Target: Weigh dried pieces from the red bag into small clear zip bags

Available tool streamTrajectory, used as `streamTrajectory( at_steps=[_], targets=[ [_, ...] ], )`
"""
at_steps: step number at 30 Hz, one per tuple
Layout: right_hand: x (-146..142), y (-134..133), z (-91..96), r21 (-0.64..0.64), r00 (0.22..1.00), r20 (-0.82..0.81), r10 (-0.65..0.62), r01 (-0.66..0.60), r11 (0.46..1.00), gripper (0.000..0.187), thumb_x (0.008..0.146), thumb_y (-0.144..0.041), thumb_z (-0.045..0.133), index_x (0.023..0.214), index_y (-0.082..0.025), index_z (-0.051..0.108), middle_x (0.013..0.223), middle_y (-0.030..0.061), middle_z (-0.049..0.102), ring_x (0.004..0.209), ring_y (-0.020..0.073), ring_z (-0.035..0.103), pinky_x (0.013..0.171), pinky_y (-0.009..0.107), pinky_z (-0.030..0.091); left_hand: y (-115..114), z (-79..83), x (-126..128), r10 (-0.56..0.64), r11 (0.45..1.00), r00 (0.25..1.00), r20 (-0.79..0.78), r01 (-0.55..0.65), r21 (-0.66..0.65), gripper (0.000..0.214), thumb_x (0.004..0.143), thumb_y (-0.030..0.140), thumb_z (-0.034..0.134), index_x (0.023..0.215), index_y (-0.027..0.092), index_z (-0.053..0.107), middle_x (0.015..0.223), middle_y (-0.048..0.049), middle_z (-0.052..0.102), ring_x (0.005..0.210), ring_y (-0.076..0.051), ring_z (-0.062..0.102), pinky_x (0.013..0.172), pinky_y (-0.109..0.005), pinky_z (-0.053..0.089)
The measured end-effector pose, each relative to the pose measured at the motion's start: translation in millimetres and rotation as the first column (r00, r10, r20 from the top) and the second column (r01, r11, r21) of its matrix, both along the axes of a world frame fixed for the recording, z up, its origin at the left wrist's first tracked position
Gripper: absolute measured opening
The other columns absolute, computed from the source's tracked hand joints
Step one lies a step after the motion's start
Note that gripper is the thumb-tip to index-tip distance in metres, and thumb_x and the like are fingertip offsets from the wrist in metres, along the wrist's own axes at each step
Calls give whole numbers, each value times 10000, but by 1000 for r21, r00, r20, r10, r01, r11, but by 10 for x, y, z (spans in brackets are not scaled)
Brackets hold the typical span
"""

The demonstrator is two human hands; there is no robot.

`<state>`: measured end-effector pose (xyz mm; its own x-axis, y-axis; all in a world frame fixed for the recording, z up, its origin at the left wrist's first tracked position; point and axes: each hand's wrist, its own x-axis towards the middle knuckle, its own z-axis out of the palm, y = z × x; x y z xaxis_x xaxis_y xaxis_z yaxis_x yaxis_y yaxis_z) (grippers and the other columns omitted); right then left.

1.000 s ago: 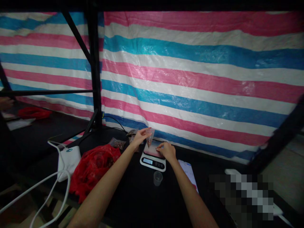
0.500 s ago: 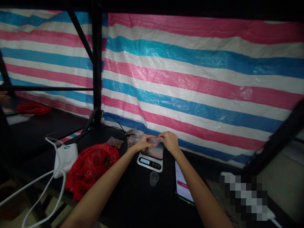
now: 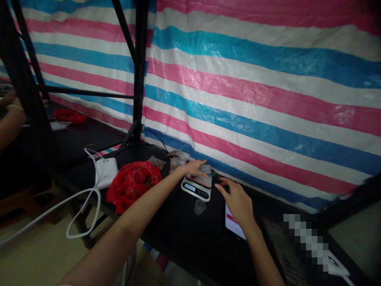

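Red bag [image 3: 132, 184] lying on desk [image 3: 178, 234]. Left hand [image 3: 195, 167], grip apart, resting fingers on small clear pouch [image 3: 205, 170] sitting on scale [image 3: 197, 185]. Right hand [image 3: 238, 200] hovering over phone [image 3: 233, 222], fingers spread, holding nothing.

Too small and too dim to read — the display on the scale [image 3: 197, 185]. Unclear, too, whether the left hand [image 3: 195, 167] grips or merely rests on the small clear bag [image 3: 206, 171] at the scale's 1 o'clock corner; contents not discernible. Partly covered by the right hand [image 3: 238, 201] — the phone [image 3: 233, 225], its lit screen unreadable. Blocked out by a pixelated patch [image 3: 308, 242] at 5 o'clock. Cut off at the left edge: another person's forearm [image 3: 10, 123] at 9 o'clock, and the white cable [image 3: 44, 210] at 8 o'clock. Indistinct — the small packets [image 3: 166, 161] behind the red bag [image 3: 132, 184].
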<state>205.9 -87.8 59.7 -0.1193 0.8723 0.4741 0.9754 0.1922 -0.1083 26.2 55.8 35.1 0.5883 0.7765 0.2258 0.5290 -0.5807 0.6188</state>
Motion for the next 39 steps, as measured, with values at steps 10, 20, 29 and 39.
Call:
streamTrajectory(
  at_steps=[10, 20, 29, 39],
  targets=[
    [-382, -296, -423, -88, 980, 195, -31, 49, 995, 411, 777, -530, 496, 1041, -236, 605, 1016, 67, 617, 942, 277, 533, 750, 382, 412, -738, 386, -1671, 39, 972, 940, -338, -114, -206, 805, 757, 623, 418, 1381, 147, 243, 1434, -103, 283, 1289, -262, 305, 1045, -334, 245],
    [-501, -328, -600, -196, 999, -34, -21, 14, 980, 523, 749, -550, 486, 1170, -242, 520, 1034, 68, 629, 955, 286, 557, 765, 406, 434, -777, 154, -2155, 206, 977, 919, -335, -209, 27, 605, 578, 386, 725, 1128, 183, 575, 1158, -100, 594, 1041, -245, 552, 862, -272, 396],
    [-893, -275, -565, -113, 658, -732, 178, -374, 920, 425, 721, -367, 581, 1095, -184, 497, 1077, 112, 621, 994, 212, 592, 861, 375, 454, -809, 210, -1995, 176, 982, 914, -366, -137, 131, 220, 751, 201, 538, 955, 175, 616, 912, -61, 651, 835, -184, 596, 730, -228, 409],
    [-2042, -327, -414, -87, 685, -613, 393, -553, 829, 323, 721, -159, 557, 1033, -183, 477, 1000, 77, 626, 917, 176, 603, 812, 318, 474, -975, 299, -1955, 290, 925, 949, -122, -246, 288, 311, 851, 247, 393, 1143, 138, 405, 1065, -93, 574, 963, -197, 563, 831, -281, 409]
  ],
)
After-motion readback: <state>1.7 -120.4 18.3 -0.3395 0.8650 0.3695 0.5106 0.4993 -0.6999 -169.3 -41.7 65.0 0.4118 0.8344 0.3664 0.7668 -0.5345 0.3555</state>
